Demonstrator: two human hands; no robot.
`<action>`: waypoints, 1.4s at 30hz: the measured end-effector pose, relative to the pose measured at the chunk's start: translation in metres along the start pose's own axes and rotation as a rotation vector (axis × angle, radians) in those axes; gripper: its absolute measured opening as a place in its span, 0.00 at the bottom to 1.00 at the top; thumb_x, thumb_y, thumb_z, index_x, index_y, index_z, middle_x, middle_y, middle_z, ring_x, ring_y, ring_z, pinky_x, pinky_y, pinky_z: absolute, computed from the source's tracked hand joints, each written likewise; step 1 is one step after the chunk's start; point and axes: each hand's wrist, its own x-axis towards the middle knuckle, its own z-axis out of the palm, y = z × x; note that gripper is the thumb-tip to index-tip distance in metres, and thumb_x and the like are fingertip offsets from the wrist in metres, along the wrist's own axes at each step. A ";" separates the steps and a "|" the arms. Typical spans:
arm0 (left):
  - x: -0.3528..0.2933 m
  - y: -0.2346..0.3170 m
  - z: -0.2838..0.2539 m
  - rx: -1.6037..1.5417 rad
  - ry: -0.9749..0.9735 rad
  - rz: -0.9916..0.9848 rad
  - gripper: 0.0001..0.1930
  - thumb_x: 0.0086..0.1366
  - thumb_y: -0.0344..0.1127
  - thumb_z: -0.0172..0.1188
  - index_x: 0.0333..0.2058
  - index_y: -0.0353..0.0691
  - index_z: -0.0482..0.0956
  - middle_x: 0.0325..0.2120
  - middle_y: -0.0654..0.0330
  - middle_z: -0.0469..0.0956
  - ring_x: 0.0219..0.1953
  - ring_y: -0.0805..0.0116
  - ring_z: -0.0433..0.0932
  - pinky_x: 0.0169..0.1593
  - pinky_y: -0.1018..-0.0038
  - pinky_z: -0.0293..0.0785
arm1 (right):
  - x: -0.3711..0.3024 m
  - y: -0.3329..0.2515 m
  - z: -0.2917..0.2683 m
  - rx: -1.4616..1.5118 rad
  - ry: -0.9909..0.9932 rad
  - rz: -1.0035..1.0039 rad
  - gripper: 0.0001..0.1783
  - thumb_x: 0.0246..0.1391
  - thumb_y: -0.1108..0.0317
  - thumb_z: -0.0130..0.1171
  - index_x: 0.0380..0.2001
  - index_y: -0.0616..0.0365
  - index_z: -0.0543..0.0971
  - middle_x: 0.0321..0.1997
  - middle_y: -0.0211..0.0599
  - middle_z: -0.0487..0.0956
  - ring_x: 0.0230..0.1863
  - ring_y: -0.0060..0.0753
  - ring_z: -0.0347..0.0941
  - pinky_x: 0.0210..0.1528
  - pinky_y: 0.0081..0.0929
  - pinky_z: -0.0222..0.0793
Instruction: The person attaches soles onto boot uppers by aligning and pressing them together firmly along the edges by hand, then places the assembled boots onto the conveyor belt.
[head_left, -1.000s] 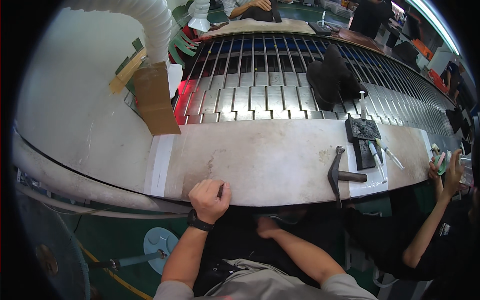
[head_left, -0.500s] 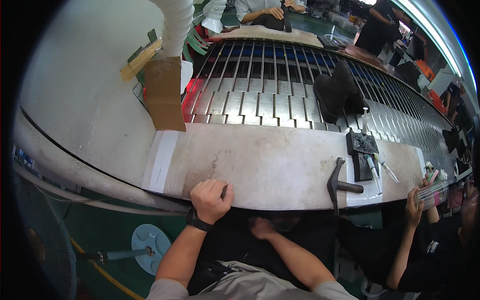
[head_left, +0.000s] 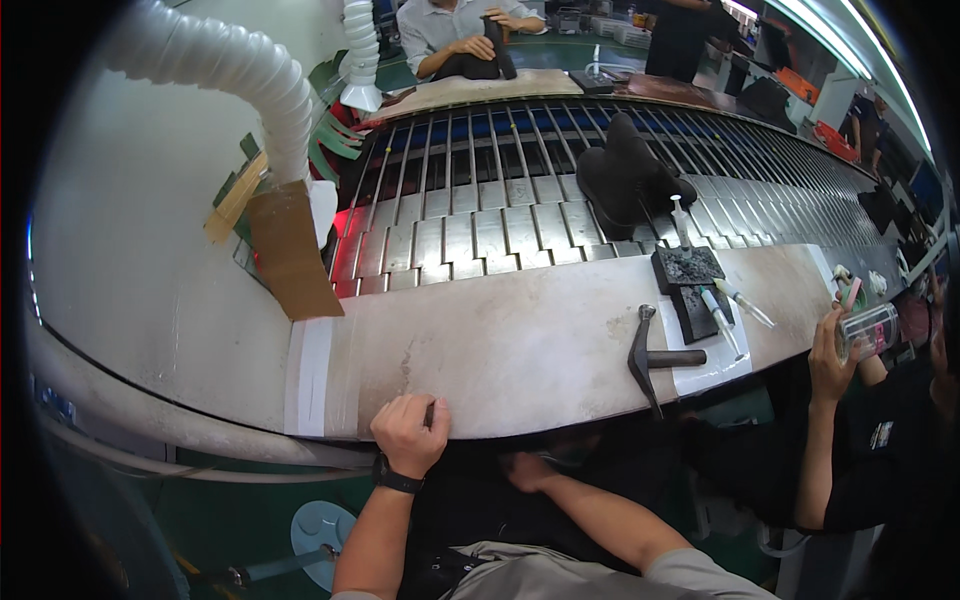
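Note:
My left hand (head_left: pixel 408 436) rests in a fist on the near edge of the pale worktop (head_left: pixel 520 345). A small dark spot shows between its thumb and fingers, too little to name. My right hand (head_left: pixel 528 471) hangs low at my lap, under the worktop's edge; its fingers are hidden in dark shadow. To the right on the worktop lies a hammer (head_left: pixel 676 358) with a dark handle and a long curved head. Beside it, a black stepped block (head_left: pixel 690 270) has one syringe (head_left: pixel 680 222) standing at its back; two more syringes (head_left: pixel 722 322) (head_left: pixel 745 302) lean or lie at its right.
Beyond the worktop runs a metal slat conveyor (head_left: pixel 470 238) carrying dark boots (head_left: pixel 625 180). White ribbed hoses (head_left: pixel 215 60) and a cardboard flap (head_left: pixel 292 252) stand at the left. A co-worker's hand (head_left: pixel 830 358) at the right holds a clear jar (head_left: pixel 868 330); another person (head_left: pixel 460 40) works across the conveyor.
The whole view has swung a little, so the worktop and tools appear farther left. My left fist stays at the worktop's edge and my right hand stays low.

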 end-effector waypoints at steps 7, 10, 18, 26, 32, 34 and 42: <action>-0.003 -0.002 0.000 0.019 -0.013 -0.029 0.06 0.62 0.29 0.69 0.27 0.38 0.80 0.19 0.55 0.74 0.20 0.54 0.73 0.26 0.61 0.67 | -0.007 -0.011 -0.005 0.026 -0.004 -0.020 0.19 0.60 0.64 0.55 0.46 0.62 0.87 0.50 0.63 0.85 0.54 0.66 0.82 0.58 0.55 0.79; -0.002 -0.003 -0.002 0.023 -0.043 -0.023 0.06 0.64 0.28 0.69 0.28 0.37 0.81 0.19 0.55 0.74 0.19 0.56 0.73 0.26 0.62 0.67 | -0.006 -0.018 -0.010 0.042 0.000 -0.068 0.18 0.58 0.66 0.55 0.45 0.62 0.87 0.49 0.62 0.85 0.54 0.66 0.83 0.57 0.55 0.79; -0.009 -0.001 0.001 0.033 -0.048 -0.061 0.06 0.64 0.28 0.67 0.29 0.37 0.80 0.20 0.54 0.74 0.21 0.52 0.74 0.27 0.58 0.67 | -0.026 -0.029 -0.028 0.018 -0.063 0.010 0.16 0.60 0.68 0.56 0.45 0.58 0.89 0.52 0.54 0.86 0.56 0.59 0.83 0.59 0.50 0.80; -0.011 -0.002 0.000 0.031 -0.054 -0.083 0.05 0.66 0.28 0.67 0.30 0.36 0.81 0.21 0.52 0.75 0.22 0.51 0.74 0.28 0.59 0.68 | -0.017 -0.028 -0.020 0.082 -0.036 0.041 0.16 0.64 0.62 0.55 0.45 0.55 0.89 0.51 0.55 0.87 0.57 0.60 0.83 0.59 0.52 0.79; -0.013 -0.006 -0.002 0.035 -0.078 -0.078 0.06 0.67 0.28 0.66 0.31 0.34 0.81 0.22 0.52 0.75 0.22 0.51 0.73 0.27 0.59 0.67 | -0.015 -0.027 -0.010 0.078 0.005 0.014 0.16 0.61 0.62 0.56 0.45 0.54 0.89 0.50 0.54 0.87 0.55 0.60 0.83 0.58 0.51 0.80; -0.011 -0.001 -0.002 0.029 -0.072 -0.071 0.07 0.68 0.29 0.65 0.31 0.34 0.80 0.22 0.52 0.74 0.21 0.52 0.72 0.27 0.58 0.65 | -0.015 -0.023 -0.004 0.132 0.007 0.004 0.17 0.61 0.62 0.56 0.45 0.55 0.89 0.50 0.54 0.87 0.55 0.60 0.84 0.58 0.51 0.80; -0.009 0.006 -0.006 0.043 -0.058 -0.056 0.08 0.69 0.29 0.65 0.31 0.33 0.80 0.21 0.52 0.73 0.20 0.54 0.71 0.26 0.60 0.64 | -0.009 -0.018 0.002 0.077 0.021 0.005 0.17 0.61 0.60 0.57 0.44 0.56 0.89 0.49 0.54 0.87 0.55 0.60 0.84 0.60 0.52 0.79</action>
